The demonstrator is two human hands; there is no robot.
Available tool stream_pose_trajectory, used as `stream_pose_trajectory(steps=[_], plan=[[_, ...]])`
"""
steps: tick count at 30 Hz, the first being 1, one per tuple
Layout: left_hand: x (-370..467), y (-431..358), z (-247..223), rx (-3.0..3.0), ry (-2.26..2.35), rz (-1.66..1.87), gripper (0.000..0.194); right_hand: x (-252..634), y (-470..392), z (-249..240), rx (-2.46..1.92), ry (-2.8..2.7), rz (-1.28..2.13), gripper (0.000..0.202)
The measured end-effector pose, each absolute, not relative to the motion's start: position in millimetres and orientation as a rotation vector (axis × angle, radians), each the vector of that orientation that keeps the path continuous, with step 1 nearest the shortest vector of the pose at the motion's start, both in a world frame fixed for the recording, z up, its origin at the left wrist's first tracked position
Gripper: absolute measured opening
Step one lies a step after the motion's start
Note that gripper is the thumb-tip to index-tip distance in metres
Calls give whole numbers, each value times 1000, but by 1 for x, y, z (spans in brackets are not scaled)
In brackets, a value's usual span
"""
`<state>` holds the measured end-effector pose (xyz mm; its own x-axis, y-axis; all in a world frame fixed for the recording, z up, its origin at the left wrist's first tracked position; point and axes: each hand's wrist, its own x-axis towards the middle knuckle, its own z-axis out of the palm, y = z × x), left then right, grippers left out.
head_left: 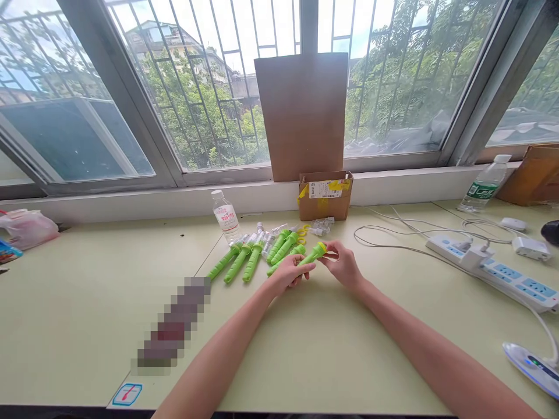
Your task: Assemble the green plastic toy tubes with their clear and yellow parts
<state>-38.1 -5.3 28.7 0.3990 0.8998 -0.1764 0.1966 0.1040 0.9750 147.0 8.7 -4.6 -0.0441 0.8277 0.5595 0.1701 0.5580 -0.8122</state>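
Note:
My left hand (293, 272) is wrapped round the lower part of a green ribbed tube (311, 255) that slants up to the right. At its upper end is a yellow ring (322, 248), where the fingers of my right hand (342, 262) are pinched together. Two more green tubes (279, 247) lie just behind my left hand, and another is partly hidden by it. To the left, three green tubes (239, 262) with clear ends lie side by side. Small yellow hooked pieces (302, 233) and clear plastic parts (322, 226) sit behind the tubes.
A small cardboard box (325, 206) stands at the back below an upright cardboard sheet (305, 116). Water bottles stand at the back left (226, 218) and back right (484, 185). Power strips (502, 273) with cables lie on the right. A plastic bag (28, 228) is at far left.

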Motion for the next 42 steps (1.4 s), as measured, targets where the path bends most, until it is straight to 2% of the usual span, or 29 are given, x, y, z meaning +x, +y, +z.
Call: stream_pose_trajectory(steps=[8, 37, 42], plan=[[-32, -2, 20, 1350, 1164, 931, 43, 149, 10, -6, -880, -1568, 592, 26], [-43, 1, 31, 1435, 1088, 710, 49, 151, 11, -3, -929, -1611, 674, 28], [-42, -2, 34, 1469, 1182, 734, 41, 150, 9, -1, -903, -1610, 643, 26]])
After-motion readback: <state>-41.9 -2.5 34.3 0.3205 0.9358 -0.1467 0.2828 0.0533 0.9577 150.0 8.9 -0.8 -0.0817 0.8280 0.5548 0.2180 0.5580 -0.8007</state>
